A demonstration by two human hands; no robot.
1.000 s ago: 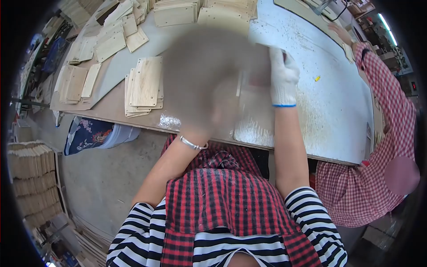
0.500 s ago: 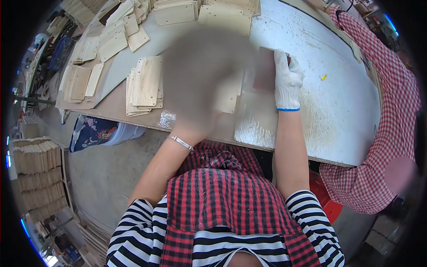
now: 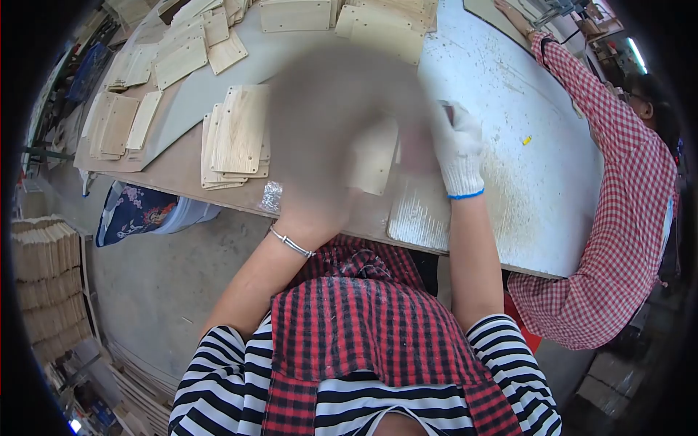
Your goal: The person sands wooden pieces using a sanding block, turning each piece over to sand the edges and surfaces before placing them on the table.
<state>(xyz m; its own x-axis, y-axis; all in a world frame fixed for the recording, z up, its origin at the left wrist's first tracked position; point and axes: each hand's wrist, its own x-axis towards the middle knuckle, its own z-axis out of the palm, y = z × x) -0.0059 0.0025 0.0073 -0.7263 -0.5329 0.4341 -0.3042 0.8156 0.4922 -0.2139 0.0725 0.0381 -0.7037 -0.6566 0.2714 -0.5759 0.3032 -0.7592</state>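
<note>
My right hand (image 3: 461, 152), in a white knit glove with a blue cuff, is closed on a reddish-brown piece of sandpaper (image 3: 417, 148), partly smeared by the blurred patch. Just left of it lies a thin pale wooden board (image 3: 376, 163) with small holes near its edge. My left hand (image 3: 316, 218) is bare, and a bracelet circles its wrist. It rests by the near end of that board, but a grey blur hides its fingers, so its grip does not show. A stack of similar boards (image 3: 236, 138) lies left of the blur.
More boards (image 3: 182, 62) lie in piles at the table's far left, with stacks (image 3: 382, 29) at the back. A yellow scrap (image 3: 527, 140) sits on the white tabletop (image 3: 509, 94). A co-worker in a checked sleeve (image 3: 618, 123) leans along the right edge. Wood stacks (image 3: 47, 291) stand lower left.
My right hand has moved left and slightly nearer to me with the sandpaper, toward the board. My left hand stays about where it was. The view has shifted slightly.
</note>
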